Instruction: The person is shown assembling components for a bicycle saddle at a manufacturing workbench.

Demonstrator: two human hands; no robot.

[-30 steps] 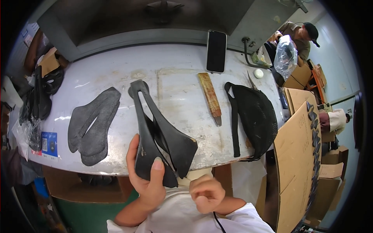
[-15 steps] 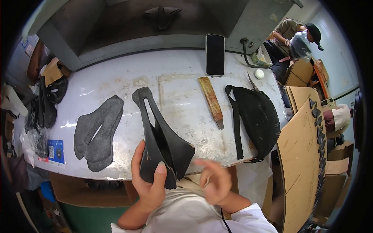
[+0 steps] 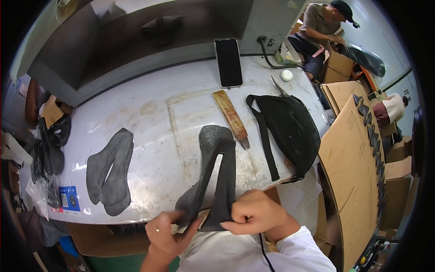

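A black bicycle saddle cover [image 3: 224, 181] with a long central slot is in both my hands at the table's front edge. Grey speckled material [image 3: 213, 136] shows at its narrow far end and along its left side. My left hand [image 3: 168, 232] pinches the near left corner, fingers closed and partly blurred. With thumb and bent fingers, my right hand [image 3: 259, 212] grips the near right edge. To the left lie grey saddle-shaped pieces [image 3: 108, 172], overlapping, with a slot in the middle.
Right of the saddle cover lie a worn knife-like tool [image 3: 232, 119], a black pouch with a strap [image 3: 290, 131] and pointed metal tips [image 3: 279, 87]. A phone [image 3: 229, 63] lies farther back near a grey cabinet [image 3: 90, 81]. Cardboard [image 3: 353, 181] stands right; a person [image 3: 321, 31] handles a plastic-wrapped item beyond.
The saddle cover has moved right and been turned so grey material shows. My right hand, free before, now grips its right edge. The view has shifted, and the far person's wrapped item has moved.
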